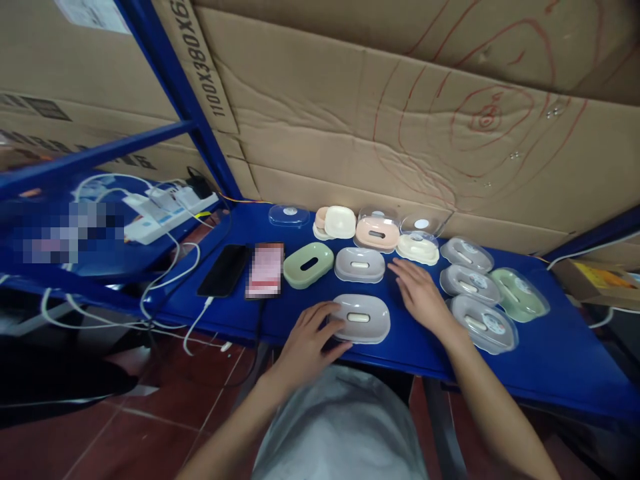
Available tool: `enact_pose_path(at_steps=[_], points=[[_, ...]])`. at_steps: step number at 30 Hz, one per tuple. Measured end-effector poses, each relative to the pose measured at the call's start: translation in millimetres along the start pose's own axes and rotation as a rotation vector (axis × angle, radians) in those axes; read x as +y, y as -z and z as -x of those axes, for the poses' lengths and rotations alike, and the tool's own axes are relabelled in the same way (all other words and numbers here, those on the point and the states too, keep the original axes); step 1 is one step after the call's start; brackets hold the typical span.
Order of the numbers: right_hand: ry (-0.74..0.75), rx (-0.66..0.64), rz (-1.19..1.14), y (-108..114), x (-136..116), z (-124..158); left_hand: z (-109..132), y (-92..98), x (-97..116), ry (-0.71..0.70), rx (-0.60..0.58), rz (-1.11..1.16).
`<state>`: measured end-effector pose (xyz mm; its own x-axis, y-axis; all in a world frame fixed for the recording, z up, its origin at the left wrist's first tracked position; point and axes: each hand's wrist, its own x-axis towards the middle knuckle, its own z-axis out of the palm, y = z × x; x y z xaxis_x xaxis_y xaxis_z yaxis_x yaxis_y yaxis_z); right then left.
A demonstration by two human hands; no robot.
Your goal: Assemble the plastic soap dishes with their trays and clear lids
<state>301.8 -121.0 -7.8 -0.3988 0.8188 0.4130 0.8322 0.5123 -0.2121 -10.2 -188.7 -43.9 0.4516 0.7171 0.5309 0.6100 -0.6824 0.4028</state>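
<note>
My left hand (315, 337) has its fingers apart at the left end of a grey soap dish (373, 323) near the table's front edge. Its fingertips overlap the rim; whether they press on it I cannot tell. My right hand (420, 290) is open over the table, fingers stretched towards a second grey soap dish (360, 273) but apart from it. Both dishes have a pale insert in the middle slot. Left of the second dish lies a green soap dish (300, 270) with an open slot.
Behind stand a pink dish (377, 233), cream dishes (417, 248), small cream and pink parts (341, 222) and a clear lid (289, 215). Several lidded dishes (483, 323) sit right. Two phones (225, 270) lie left, near cables and a power strip (165, 220). Cardboard (310, 140) walls the back.
</note>
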Motion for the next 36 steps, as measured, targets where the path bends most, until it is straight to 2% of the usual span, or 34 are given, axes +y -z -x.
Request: enact_pose_path(at_steps=[4,7,11,15,20,23,26,29,31,33,36], points=[[0.013,0.009,0.069,-7,10,-22,-15,16.8,-22,0.086,0.102,-0.038],[-0.093,0.023,0.245,-5,23,-34,-28,24.1,-25,0.084,0.162,-0.018],[-0.270,0.009,0.469,10,61,-71,-30,11.9,-8,-0.031,0.008,0.029],[-0.359,0.025,0.509,20,96,-111,-22,-3.9,4,0.007,-0.072,0.049],[-0.393,-0.001,0.556,17,104,-130,-17,-4.9,3,0.008,-0.136,0.073],[-0.342,0.001,0.571,20,91,-127,-17,-4.0,2,0.036,-0.143,0.087],[-0.294,0.032,0.579,28,63,-108,-16,-3.6,2,0.072,-0.135,0.122],[-0.209,0.079,0.554,27,18,-65,-15,-2.8,2,0.101,-0.155,0.169],[-0.055,0.158,0.443,19,-15,-30,-14,-3.1,1,0.126,-0.157,0.193],[0.074,0.179,0.304,8,-43,2,-14,-4.5,0,0.146,-0.143,0.213],[0.156,0.074,0.100,-5,-67,32,-13,-7.0,-2,0.157,-0.132,0.240]])
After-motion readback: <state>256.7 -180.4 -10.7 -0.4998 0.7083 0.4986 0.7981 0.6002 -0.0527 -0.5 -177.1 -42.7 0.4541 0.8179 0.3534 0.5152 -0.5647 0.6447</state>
